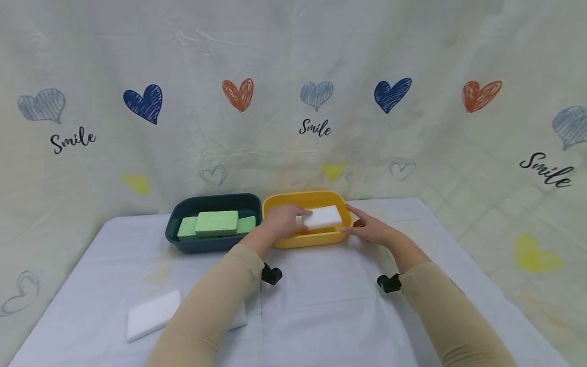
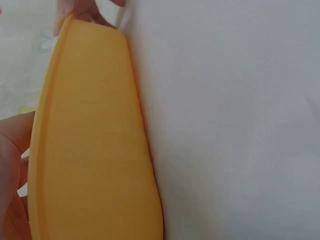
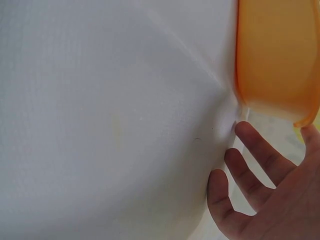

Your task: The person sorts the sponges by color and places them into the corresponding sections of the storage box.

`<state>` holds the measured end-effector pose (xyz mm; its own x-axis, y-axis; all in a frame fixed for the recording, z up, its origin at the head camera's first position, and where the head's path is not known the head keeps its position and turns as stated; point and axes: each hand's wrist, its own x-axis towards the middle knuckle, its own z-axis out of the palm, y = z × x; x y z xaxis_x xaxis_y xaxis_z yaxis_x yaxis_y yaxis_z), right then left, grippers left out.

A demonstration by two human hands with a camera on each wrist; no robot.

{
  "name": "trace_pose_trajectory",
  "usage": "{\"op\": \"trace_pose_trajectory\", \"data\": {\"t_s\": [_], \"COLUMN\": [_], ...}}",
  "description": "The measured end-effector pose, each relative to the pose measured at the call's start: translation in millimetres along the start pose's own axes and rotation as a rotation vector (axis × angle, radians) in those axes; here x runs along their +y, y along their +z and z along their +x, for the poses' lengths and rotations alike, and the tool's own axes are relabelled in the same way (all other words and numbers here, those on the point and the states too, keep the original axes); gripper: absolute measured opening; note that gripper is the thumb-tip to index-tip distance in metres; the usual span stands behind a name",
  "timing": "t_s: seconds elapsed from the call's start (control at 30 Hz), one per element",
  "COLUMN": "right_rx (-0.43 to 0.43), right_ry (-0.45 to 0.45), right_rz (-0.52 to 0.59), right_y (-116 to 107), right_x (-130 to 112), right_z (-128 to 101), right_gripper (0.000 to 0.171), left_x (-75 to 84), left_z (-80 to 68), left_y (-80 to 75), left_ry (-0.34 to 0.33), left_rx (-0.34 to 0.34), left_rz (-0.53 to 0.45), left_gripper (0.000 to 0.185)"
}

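Note:
A white sponge lies tilted in the yellow tub at the back of the table. My left hand reaches over the tub's near wall and grips the sponge's left end. In the left wrist view only the tub's outer wall and a bit of my left palm show. My right hand rests at the tub's right corner. In the right wrist view the right hand has straight, spread fingers, and its thumb touches the tub's rim.
A dark green tub holding green sponges stands against the yellow tub's left side. Another white sponge lies on the white tablecloth at the near left. A heart-printed curtain hangs behind the table.

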<state>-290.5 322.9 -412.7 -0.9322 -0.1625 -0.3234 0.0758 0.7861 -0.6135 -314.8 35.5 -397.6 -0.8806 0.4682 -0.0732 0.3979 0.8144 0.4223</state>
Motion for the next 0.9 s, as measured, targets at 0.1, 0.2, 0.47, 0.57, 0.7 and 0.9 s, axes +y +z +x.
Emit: {"op": "trace_pose_trajectory", "data": {"t_s": [0.1, 0.2, 0.47, 0.57, 0.7, 0.9], "right_rx": [-0.004, -0.012, -0.014, -0.012, -0.007, -0.004], "right_ry": [0.0, -0.003, -0.009, 0.002, 0.012, 0.005], "right_rz": [0.009, 0.014, 0.035, 0.029, 0.024, 0.01], "right_y": [1, 2, 1, 0, 0, -1], "right_x": [0, -1, -6, -4, 0, 1], "right_z": [2, 2, -1, -1, 0, 0], "right_gripper": [0.098, 0.098, 0.095, 0.096, 0.097, 0.097], "left_x": [3.9, 7.9, 15.3, 15.5, 14.7, 14.6], "left_z": [8.6, 15.0, 28.5, 30.8, 31.9, 34.7], "left_y": [6.5, 10.3, 15.2, 15.9, 16.1, 17.7], "left_ry": [-0.015, -0.028, -0.048, -0.059, -0.057, -0.056], "left_rx": [0.002, -0.003, -0.027, -0.025, -0.025, -0.053], "left_rz": [0.0, 0.015, 0.089, 0.092, 0.082, 0.12], "left_gripper": [0.047, 0.048, 0.049, 0.05, 0.049, 0.049]}}
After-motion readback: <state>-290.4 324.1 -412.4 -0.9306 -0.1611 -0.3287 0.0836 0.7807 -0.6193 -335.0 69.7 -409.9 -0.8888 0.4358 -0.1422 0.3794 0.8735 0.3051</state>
